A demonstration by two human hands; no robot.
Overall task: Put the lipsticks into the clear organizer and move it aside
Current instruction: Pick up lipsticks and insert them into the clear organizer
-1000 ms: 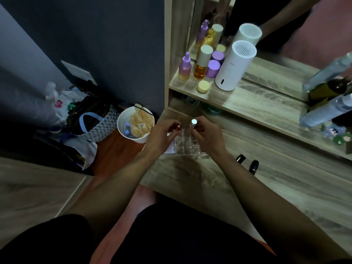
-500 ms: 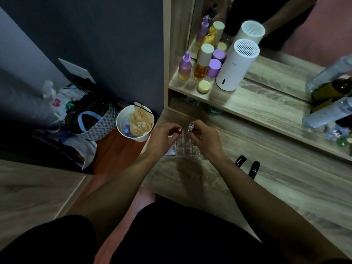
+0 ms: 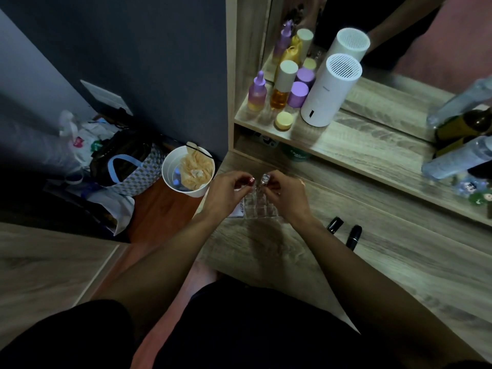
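Observation:
The clear organizer (image 3: 259, 209), a small grid of compartments, stands on the wooden desk (image 3: 372, 262) near its left edge. My left hand (image 3: 229, 195) pinches a lipstick with a red end (image 3: 251, 180) over the organizer's back left. My right hand (image 3: 287, 198) pinches a lipstick with a silver end (image 3: 265, 179) right beside it. Both lipsticks stand upright with their lower parts hidden by my fingers. Two black lipsticks (image 3: 335, 224) (image 3: 354, 235) lie on the desk to the right of my right forearm.
A shelf (image 3: 359, 145) behind the organizer carries purple and amber bottles (image 3: 282, 89), a yellow jar and a white cylinder device (image 3: 330, 91) in front of a mirror. Clear bottles lie at the far right. A white bin (image 3: 186, 169) and bags sit on the floor left.
My right hand has lowered the silver-ended lipstick toward the organizer, level with the red-ended one. The left hand has barely moved.

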